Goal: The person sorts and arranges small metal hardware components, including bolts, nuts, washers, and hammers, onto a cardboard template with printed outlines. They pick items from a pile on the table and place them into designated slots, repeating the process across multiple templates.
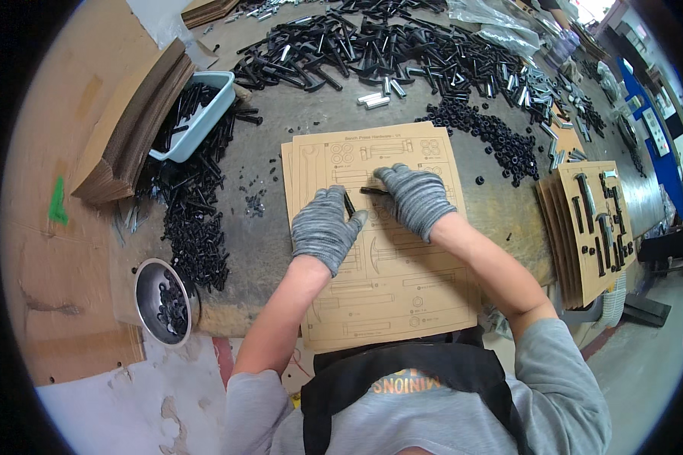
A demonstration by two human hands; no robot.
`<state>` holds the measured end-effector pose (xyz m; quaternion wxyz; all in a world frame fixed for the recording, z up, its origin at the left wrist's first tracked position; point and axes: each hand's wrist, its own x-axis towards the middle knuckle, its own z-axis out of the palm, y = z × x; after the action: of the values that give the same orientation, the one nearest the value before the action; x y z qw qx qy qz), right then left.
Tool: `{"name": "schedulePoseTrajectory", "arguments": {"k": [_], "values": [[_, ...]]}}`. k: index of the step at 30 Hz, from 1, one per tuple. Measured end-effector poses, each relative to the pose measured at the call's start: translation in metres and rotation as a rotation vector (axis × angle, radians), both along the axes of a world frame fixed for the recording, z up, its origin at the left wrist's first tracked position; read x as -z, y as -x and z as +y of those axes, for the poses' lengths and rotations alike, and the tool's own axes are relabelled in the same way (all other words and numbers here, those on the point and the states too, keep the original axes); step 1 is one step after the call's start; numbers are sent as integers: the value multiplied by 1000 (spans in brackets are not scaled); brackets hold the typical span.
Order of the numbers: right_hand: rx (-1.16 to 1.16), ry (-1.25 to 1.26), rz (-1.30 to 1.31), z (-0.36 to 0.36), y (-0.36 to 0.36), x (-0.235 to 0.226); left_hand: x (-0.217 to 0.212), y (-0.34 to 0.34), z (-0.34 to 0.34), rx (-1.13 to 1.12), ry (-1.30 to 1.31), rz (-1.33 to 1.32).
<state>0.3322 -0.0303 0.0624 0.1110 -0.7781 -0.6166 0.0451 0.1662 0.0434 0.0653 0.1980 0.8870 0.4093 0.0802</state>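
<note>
A brown cardboard sheet [387, 299] printed with outlines of bolts, washers and tools lies before me, over another sheet. Both my hands wear grey knitted gloves and are above its upper half. My left hand [325, 230] is closed on a black bolt [348, 202], which sticks up between thumb and fingers. In the fingers of my right hand [416, 199] is a second black bolt [372, 190], its end pointing left toward the first. The gloves hide most of both bolts.
Black bolts and T-shaped pieces [334, 45] heap along the back, with silver sleeves [377, 98] before them. Black nuts [501, 140] spread at right, beside a stack of filled cards [584, 227]. At left are a light-blue bin [212, 114], loose black bolts [193, 220] and a steel bowl [148, 307].
</note>
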Motion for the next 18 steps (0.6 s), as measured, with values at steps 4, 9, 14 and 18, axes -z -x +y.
{"name": "schedulePoseTrajectory", "arguments": {"k": [4,9,14,18], "values": [[10,38,83,-9,-10,2,23,-9,30,59,-109,-84],[-32,-41,33,9,-5,20,32,-13,78,315,-44,-282],[2,-96,159,34,6,25,19,-15,72,331,-67,-209],[121,-252,380,44,-42,17,26,-13,72,302,-38,-210]]}}
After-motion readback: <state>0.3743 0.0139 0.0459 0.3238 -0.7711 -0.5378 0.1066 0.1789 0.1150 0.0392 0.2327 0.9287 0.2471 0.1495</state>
